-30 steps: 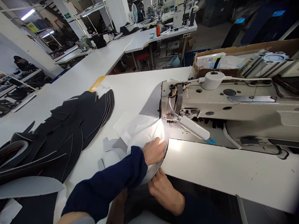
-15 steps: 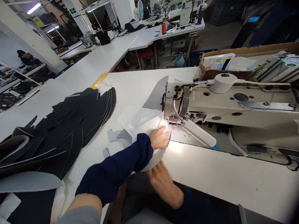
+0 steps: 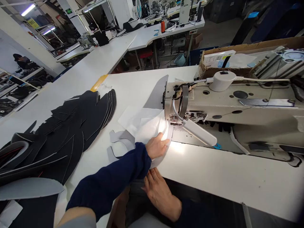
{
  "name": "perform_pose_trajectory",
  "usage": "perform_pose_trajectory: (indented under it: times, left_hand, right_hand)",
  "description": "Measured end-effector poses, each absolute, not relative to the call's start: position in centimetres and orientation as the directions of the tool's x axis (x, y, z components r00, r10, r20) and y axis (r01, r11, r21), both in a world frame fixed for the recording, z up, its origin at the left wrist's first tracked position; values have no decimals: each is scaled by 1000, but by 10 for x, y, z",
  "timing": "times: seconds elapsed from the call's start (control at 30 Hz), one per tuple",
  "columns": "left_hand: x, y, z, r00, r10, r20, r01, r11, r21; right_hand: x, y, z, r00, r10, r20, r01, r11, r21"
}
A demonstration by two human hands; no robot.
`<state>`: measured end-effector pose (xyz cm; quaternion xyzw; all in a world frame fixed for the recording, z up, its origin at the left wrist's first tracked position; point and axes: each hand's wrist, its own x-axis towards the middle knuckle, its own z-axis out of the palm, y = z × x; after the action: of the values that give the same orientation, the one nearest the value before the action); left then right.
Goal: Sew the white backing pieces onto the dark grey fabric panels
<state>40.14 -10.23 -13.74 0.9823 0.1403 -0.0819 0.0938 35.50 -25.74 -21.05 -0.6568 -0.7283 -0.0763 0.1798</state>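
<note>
Fabric [image 3: 147, 126] at sewing machine [image 3: 213, 107]: my left hand [image 3: 156, 146] atop, right hand [image 3: 160, 193] by near edge. Either grip: I cannot tell.

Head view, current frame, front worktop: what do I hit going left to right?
Stacked black pieces → grey cut pieces → left hand → sewing machine.
</note>
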Motion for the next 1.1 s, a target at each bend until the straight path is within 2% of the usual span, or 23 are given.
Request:
perform_pose_trajectory:
  times: [0.23,0.47,0.6,0.67,0.8,0.87,0.97,1.1]
  left_hand:
    - [423,-89,-142,942,311,-127,331,-924,192]
    - [449,-73,-154,940,339,-43,338,-901,273]
    - [451,-69,-148,934,359,-1,343,-893,293]
    - [440,-71,-136,951,309,17,295,-921,255]
    - [403,-77,-118,1000,11,7,10,-997,74]
    - [390,-78,-120,997,-77,-29,-75,-995,60]
    - [386,-77,-132,998,-47,-29,-44,-996,82]
    - [396,-77,-147,998,-27,56,-30,-999,45]
  right_hand:
    - [372,-248,-205,-6,926,377,986,69,-154]
    - [390,-237,-195,29,939,344,995,6,-99]
    - [398,-227,-180,4,964,265,1000,2,-24]
    - [400,-222,-177,-8,974,227,1000,9,-1]
    - [400,-219,-176,-101,960,263,994,111,-22]
    - [399,-221,-175,-121,955,272,991,133,-25]
    - [398,-224,-171,-93,966,243,994,104,-35]
    - [399,-225,-175,-77,967,244,994,92,-52]
